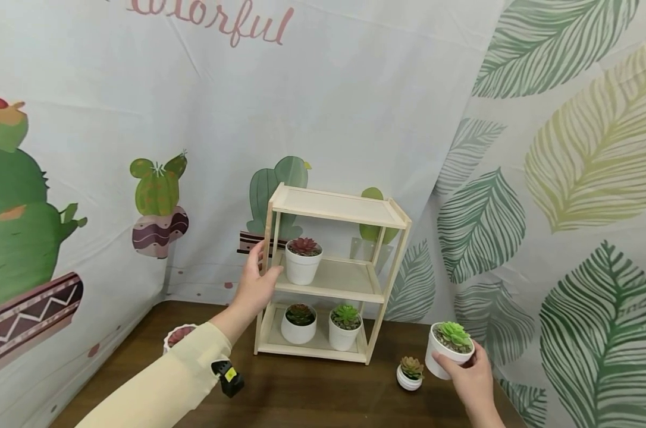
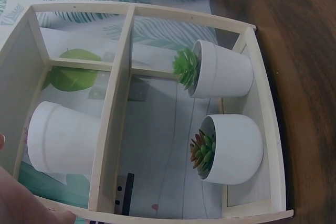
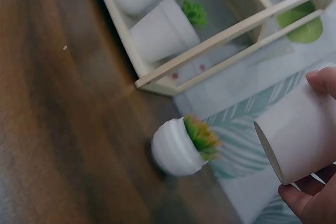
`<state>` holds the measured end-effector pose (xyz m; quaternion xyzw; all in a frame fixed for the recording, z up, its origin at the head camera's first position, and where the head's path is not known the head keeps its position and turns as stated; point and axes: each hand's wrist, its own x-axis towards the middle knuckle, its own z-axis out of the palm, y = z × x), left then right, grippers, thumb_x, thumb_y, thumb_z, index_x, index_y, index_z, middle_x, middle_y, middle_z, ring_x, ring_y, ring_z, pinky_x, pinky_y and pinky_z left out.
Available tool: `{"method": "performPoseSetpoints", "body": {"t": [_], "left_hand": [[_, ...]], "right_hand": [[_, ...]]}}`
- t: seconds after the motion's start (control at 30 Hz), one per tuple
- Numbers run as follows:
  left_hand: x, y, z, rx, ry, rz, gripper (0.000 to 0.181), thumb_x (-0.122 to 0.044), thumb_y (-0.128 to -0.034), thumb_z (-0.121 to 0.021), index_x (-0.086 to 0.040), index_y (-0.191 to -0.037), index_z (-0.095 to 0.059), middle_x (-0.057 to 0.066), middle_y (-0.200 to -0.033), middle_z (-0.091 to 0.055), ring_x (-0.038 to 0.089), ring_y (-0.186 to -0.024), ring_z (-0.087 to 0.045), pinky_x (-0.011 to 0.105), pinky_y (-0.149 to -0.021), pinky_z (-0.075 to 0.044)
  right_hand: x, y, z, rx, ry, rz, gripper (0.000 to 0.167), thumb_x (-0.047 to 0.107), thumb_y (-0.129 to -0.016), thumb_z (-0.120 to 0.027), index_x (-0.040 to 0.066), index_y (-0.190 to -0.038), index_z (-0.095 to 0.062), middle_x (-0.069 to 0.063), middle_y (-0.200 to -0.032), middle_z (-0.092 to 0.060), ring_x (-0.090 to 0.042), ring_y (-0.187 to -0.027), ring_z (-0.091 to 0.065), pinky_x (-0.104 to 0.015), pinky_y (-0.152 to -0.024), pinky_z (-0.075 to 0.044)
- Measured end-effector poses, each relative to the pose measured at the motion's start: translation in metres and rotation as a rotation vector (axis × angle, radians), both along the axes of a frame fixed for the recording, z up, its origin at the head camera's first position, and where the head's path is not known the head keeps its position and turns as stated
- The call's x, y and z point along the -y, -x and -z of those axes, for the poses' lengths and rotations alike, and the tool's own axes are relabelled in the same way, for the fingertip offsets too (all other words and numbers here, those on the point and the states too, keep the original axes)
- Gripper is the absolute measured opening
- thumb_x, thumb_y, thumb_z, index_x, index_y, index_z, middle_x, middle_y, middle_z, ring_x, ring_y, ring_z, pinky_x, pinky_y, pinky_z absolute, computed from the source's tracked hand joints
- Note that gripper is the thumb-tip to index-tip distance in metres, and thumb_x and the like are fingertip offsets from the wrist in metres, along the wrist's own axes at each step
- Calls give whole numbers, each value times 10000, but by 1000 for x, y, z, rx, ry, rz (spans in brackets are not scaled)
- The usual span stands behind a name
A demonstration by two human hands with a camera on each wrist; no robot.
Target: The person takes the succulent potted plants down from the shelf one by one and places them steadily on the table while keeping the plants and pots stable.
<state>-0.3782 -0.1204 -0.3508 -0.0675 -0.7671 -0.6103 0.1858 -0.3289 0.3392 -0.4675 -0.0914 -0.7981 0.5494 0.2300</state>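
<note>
My left hand (image 1: 252,289) grips the left post of the light wooden shelf (image 1: 331,205), thumb at the front by the middle board. Beside it on that board stands a white pot with a red succulent (image 1: 301,268). In the left wrist view the hand (image 2: 26,203) shows at the lower left corner of the shelf frame (image 2: 113,108). To the right of the shelf, my right hand (image 1: 474,377) holds a white pot with a bright green succulent (image 1: 444,351) above the table. The right wrist view shows fingers and thumb round this pot (image 3: 299,132), slightly tilted.
On the bottom board sit two white pots, one with a dark reddish plant (image 1: 298,330), one green (image 1: 344,333). A small ribbed pot (image 1: 410,381) stands on the brown table (image 1: 301,392), right of the shelf. Another pot (image 1: 174,337) is partly behind my left sleeve.
</note>
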Motion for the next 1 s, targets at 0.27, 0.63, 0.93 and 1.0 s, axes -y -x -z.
{"method": "performPoseSetpoints", "body": {"t": [0.27,0.63,0.93,1.0], "left_hand": [[-1,1,1,6,1,-7,725,-295,-1021,-562,-339,-1635,-179,132,-1663,-247,414,-1499,-305,679,-1165,-323],[0,1,1,-7,3,1,729,-281,-1024,-556,-324,-1640,-168,149,-1667,-232,424,-1506,-292,685,-1170,-312],[0,1,2,-6,4,4,729,-286,-1028,-551,-329,-1642,-161,149,-1670,-228,419,-1512,-284,683,-1173,-310],[0,1,2,-2,7,2,729,-290,-1028,-551,-333,-1642,-160,147,-1672,-227,416,-1512,-284,682,-1173,-310]], "right_hand": [[-9,5,34,15,-13,77,933,261,-790,-909,-67,-1482,-376,-262,-1385,-552,199,-864,-441,1,-744,-387],[-10,7,62,50,-5,140,920,245,-771,-914,-118,-1434,-388,-310,-1357,-536,-126,-1030,-618,-7,-720,-350],[-10,14,77,106,-3,151,1015,292,-756,-921,-123,-1470,-332,-339,-1410,-478,-449,-1279,-516,-383,-968,-429],[-10,14,79,106,-8,156,1013,291,-746,-924,-124,-1462,-341,-343,-1400,-485,-453,-1271,-516,-427,-987,-427]]}}
